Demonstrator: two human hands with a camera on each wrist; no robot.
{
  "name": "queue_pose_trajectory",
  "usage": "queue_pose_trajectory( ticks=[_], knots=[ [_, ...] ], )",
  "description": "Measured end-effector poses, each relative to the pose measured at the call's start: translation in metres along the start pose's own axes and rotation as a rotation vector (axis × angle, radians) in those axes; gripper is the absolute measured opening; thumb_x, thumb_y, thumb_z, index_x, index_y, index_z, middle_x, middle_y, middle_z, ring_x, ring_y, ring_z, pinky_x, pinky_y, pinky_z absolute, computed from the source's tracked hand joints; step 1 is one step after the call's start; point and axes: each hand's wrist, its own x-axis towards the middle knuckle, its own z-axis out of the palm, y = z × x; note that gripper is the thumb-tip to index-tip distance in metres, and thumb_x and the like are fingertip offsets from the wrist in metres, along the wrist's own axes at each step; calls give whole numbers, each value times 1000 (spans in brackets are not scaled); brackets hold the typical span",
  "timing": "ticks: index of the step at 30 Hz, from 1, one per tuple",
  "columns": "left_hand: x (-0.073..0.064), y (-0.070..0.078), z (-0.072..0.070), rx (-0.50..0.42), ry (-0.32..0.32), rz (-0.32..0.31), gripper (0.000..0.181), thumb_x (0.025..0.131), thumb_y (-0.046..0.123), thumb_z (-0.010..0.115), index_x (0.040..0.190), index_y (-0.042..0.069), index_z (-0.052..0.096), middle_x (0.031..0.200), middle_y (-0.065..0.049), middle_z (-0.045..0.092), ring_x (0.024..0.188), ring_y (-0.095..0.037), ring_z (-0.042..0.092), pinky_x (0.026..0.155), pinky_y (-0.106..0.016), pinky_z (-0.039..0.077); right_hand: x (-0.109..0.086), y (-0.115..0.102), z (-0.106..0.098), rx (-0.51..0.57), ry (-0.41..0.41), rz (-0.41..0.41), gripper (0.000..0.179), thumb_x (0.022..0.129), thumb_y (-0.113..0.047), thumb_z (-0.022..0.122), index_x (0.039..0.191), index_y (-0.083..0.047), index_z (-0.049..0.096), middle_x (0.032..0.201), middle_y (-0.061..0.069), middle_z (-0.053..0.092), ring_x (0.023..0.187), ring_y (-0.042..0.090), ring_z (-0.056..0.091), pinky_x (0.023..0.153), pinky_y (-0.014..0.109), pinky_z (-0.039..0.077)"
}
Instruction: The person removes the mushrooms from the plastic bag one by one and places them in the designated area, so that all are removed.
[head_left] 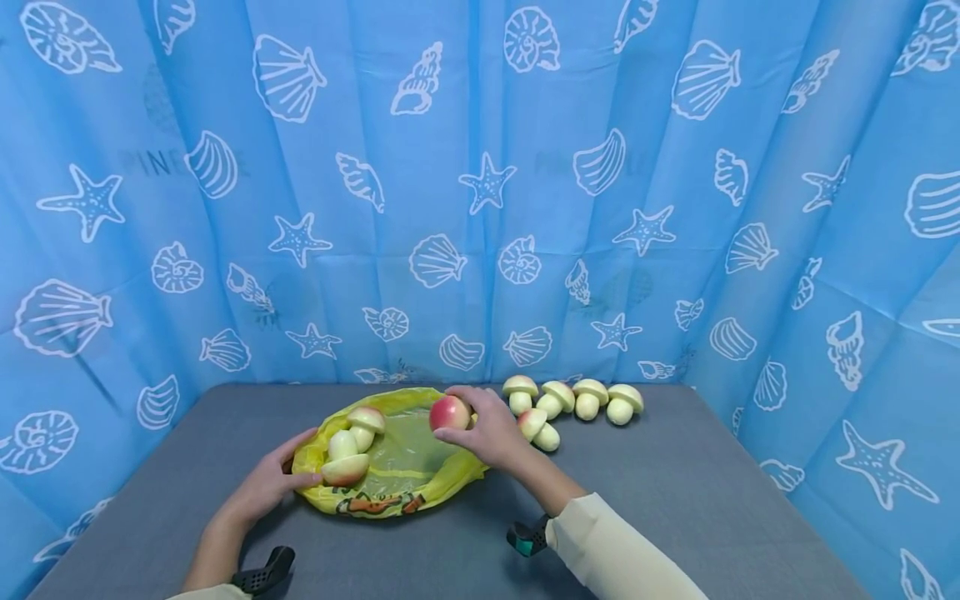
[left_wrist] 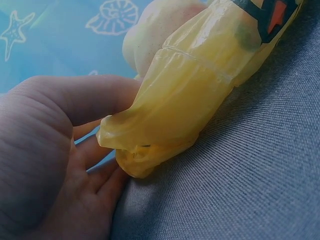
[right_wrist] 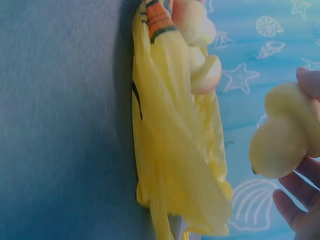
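A yellow plastic bag (head_left: 450, 479) lies spread on the table with its mouth facing up. Two toy mushrooms, one upright (head_left: 365, 421) and one with its cap down (head_left: 345, 471), sit in its left part. My left hand (head_left: 258, 487) grips the bag's left edge, thumb in front and fingers behind; the left wrist view shows the gathered plastic (left_wrist: 155, 120) between them. Over the bag's right side, my right hand (head_left: 487, 429) holds a toy mushroom (head_left: 449, 413) by its red cap. Its pale stem (right_wrist: 278, 145) shows in the right wrist view.
Several more toy mushrooms (head_left: 589, 396) stand in a row at the table's back edge, right of the bag. One tilted mushroom (head_left: 540, 429) lies in front of them. A blue shell-print curtain (head_left: 480, 217) hangs behind the grey table (head_left: 675, 517).
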Motion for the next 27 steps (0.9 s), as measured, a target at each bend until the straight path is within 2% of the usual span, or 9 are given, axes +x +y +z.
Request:
queue_pose_trajectory(
  ticks=[7, 16, 27],
  knots=[
    [-1, 0, -1, -6, 1, 4, 85, 89, 29, 71, 154, 2, 23, 154, -31, 20, 138, -48, 23, 106, -60, 27, -5, 10, -14, 12, 93, 12, 53, 80, -44, 78, 125, -19, 62, 116, 0, 63, 101, 18, 57, 72, 37, 49],
    [0, -1, -1, 5, -2, -8, 86, 89, 31, 71, 154, 2, 23, 154, -31, 20, 138, -48, 22, 106, -60, 27, -16, 27, -26, 70, 193, 37, 53, 78, -36, 81, 124, -16, 64, 115, 2, 62, 91, 16, 56, 67, 33, 49],
    [0, 0, 0, 7, 0, -6, 85, 89, 32, 70, 154, 3, 23, 154, -31, 19, 138, -49, 21, 106, -62, 25, -24, 43, -40, 109, 263, 63, 51, 79, -33, 82, 123, -14, 64, 111, 1, 66, 86, 16, 58, 67, 32, 49]
  ],
)
